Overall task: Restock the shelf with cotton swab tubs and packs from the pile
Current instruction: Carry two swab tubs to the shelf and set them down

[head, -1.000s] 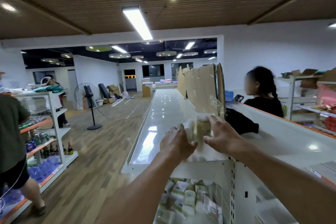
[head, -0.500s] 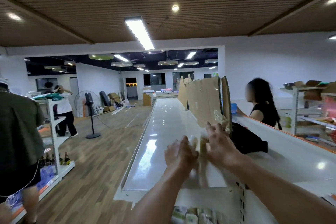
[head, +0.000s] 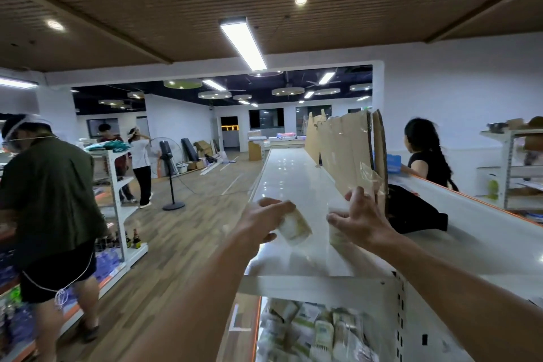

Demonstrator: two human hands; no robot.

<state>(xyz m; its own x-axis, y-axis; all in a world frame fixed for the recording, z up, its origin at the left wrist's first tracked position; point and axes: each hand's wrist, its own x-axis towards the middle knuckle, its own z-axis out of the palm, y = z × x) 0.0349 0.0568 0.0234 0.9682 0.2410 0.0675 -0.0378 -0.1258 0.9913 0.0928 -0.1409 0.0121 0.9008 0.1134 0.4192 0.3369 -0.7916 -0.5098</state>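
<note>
Above the glossy white top shelf [head: 296,179], the left hand [head: 261,222] curls its fingers round a cotton swab tub [head: 293,226], tilted with its long axis running from ten o'clock at the hand toward four o'clock. At three o'clock of it, well apart, the right hand [head: 360,219] grips a second tub [head: 338,232], upright, long axis pointing twelve to six. Standing cardboard sheets [head: 343,153] rise at twelve o'clock of that hand, and swab packs [head: 317,332] crowd the shelf below.

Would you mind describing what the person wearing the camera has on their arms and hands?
Both forearms are bare as far as the frame shows, with no sleeves in view. The left hand and right hand wear no gloves, and no watch, ring or wristband shows.
</note>
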